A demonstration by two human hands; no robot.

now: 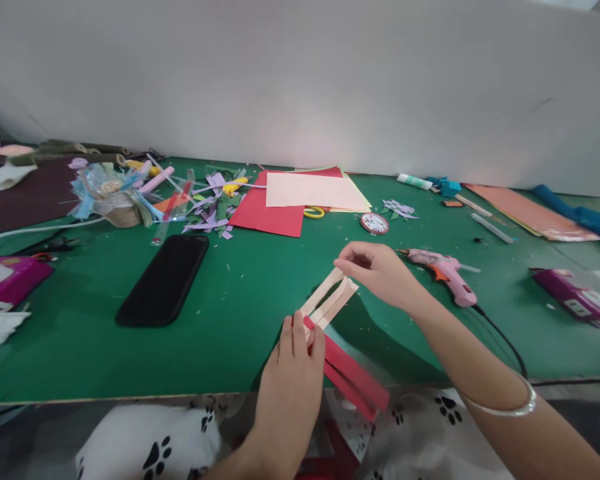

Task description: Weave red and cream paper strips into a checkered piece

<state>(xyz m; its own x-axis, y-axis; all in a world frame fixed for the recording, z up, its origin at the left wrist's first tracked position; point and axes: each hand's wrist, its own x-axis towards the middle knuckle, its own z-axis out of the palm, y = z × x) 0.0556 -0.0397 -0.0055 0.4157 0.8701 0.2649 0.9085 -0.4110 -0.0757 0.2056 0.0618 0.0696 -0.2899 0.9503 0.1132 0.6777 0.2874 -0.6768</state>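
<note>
My left hand (293,373) presses its fingers onto folded paper strips near the table's front edge. Pale pink paper strips (333,307) reach away from under those fingers, while red paper strips (355,383) stick out to the right and over the edge. My right hand (373,270) pinches the far end of one pale strip between thumb and fingertips, lifting it a little off the table. Where the red and pale strips cross is partly hidden by the left fingers. A pink glue gun (447,270) lies just right of my right hand.
A black phone (164,280) lies to the left. Behind are red paper (267,213), a pale pink sheet (315,190), yellow-handled scissors (314,212), purple paper scraps (213,213) and a round badge-like disc (375,223). Purple power strips (577,293) stand at both sides; the glue gun's cord trails right.
</note>
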